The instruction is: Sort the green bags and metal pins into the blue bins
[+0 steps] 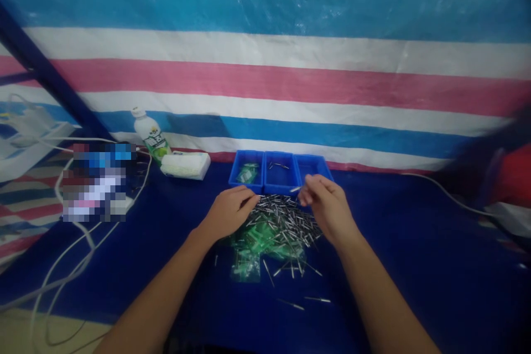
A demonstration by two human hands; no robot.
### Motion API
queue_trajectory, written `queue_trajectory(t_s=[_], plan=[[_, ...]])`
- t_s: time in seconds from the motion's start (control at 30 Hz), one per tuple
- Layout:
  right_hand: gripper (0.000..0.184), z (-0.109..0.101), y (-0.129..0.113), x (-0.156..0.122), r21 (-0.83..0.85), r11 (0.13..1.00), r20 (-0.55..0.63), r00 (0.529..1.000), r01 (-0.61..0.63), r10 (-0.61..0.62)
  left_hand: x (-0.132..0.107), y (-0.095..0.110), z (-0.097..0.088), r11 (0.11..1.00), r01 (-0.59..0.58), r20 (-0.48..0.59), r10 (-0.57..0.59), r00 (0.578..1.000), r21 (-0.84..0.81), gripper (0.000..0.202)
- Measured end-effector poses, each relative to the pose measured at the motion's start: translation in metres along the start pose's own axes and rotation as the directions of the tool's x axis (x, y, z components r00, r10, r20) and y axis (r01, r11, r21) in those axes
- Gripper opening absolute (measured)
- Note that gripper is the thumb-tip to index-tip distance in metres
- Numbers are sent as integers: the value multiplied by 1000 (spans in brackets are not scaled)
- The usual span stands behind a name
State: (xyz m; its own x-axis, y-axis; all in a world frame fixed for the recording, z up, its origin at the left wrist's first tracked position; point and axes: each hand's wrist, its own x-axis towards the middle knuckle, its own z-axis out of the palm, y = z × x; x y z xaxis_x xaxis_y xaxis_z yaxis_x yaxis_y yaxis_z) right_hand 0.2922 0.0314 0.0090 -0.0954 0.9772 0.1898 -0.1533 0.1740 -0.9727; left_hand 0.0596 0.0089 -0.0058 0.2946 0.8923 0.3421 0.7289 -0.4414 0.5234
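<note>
A heap of small silvery metal pins [284, 221] lay on the dark blue table cover [394, 254], mixed with clear green-tinted plastic bags [249, 243] beneath and beside it. The right hand [326, 204] was raised just over the far right edge of the heap, its thumb and fingertips pinched on a single thin metal pin [295, 189]. The left hand [228, 211] rested palm down on the heap's left side, fingers loosely curled together and touching the pins.

Just behind the heap stood three small blue plastic bins [280, 171] in a row; the left bin contained something greenish, the middle one a few pins. Stray pins lay scattered nearer the person.

Further left were a white folded cloth [185, 166] and a leaning white plastic bottle with a green label [150, 137]. White cables [62, 265] looped over the table's left side. A blue, white and pink striped tarpaulin [265, 55] hung behind.
</note>
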Motion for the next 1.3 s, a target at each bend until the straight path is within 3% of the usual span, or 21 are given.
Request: queue_trajectory(t_s=[0.07, 0.17, 0.27, 0.4, 0.5, 0.7, 0.9, 1.13, 1.3], plan=[[42, 0, 5, 3, -44, 998, 13, 999, -44, 44, 0, 0, 1, 999, 4, 9, -4, 1000, 32, 38], [28, 1, 13, 6, -113, 991, -33, 997, -72, 68, 1, -3, 0, 996, 36, 33, -39, 999, 85, 34], [38, 2, 17, 6, -226, 973, -34, 999, -37, 30, 1, -11, -6, 987, 101, 92, -113, 989, 127, 28], [32, 8, 15, -1, -404, 914, 37, 999, 29, -16, -2, -28, -25, 963, 226, 197, -252, 947, 148, 21], [26, 14, 15, -7, -493, 864, 120, 992, 102, -48, -4, -38, -36, 946, 278, 228, -311, 922, 168, 27], [22, 23, 15, -14, -578, 792, 282, 959, 196, -31, -5, -43, -25, 962, 237, 300, -268, 915, 137, 34], [22, 26, 17, -16, -599, 766, 332, 943, 233, -27, -4, -44, -15, 965, 219, 285, -252, 925, 142, 19], [21, 26, 14, -17, -625, 741, 344, 939, 245, -21, -6, -46, -22, 902, 336, 188, -392, 901, 270, 14], [23, 25, 14, -17, -622, 745, 345, 938, 240, -15, -7, -51, -26, 878, 380, 177, -440, 880, 291, 12]])
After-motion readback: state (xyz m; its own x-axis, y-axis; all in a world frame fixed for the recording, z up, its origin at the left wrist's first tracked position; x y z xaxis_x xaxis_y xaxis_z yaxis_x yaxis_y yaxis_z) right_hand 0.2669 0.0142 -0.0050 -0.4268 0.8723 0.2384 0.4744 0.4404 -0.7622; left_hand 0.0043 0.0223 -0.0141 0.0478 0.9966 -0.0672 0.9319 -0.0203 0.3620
